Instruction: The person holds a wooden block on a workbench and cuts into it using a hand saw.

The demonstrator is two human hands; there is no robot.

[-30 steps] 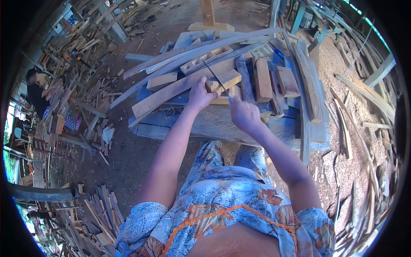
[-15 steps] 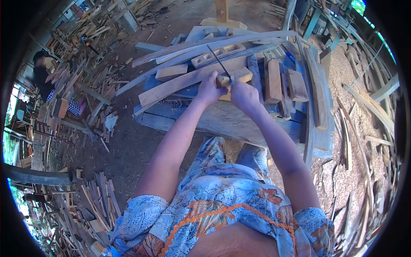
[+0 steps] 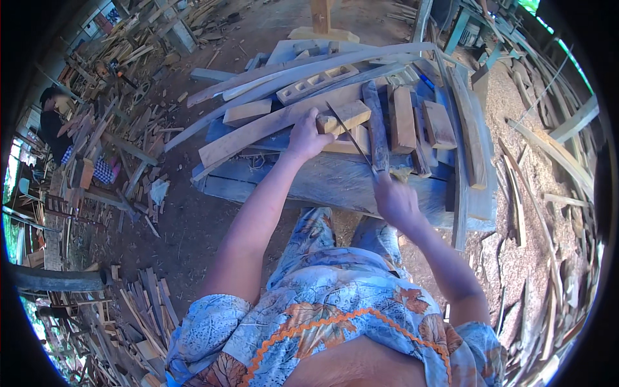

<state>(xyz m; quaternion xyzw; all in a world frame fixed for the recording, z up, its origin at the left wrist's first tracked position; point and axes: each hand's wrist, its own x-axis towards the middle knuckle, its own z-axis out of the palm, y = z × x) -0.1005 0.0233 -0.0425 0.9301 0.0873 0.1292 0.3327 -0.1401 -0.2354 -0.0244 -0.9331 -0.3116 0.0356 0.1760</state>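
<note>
Pale wood block and thin blade

Left hand (image 3: 308,137) fingers grip the squared pale block (image 3: 345,117) mid-surface (image 3: 309,180); right hand (image 3: 394,200) fingers close around the slender dark blade (image 3: 351,137).

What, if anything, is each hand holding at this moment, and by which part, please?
The left hand presses on the near end of a small pale wooden block on the bench. The right hand grips the near handle end of a thin dark saw-like blade.

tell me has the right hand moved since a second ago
Yes. The right hand has pulled back toward the person, off the small wood block that the left hand holds, to the near edge of the workbench, drawing the thin blade along.
</note>
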